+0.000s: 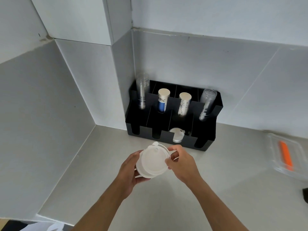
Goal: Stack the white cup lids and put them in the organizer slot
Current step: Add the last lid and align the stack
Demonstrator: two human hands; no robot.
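Small stack of round white plastic cup lids (152,161) held mid-air at lower centre of frame, just in front of the black compartmented plastic organizer (206,139). Left hand (129,170) cups it from below and the side; right hand (180,165) pinches the top rim, probably squaring the lids so they nest. A few white lids (177,135) already sit in the third front slot, likely the target.
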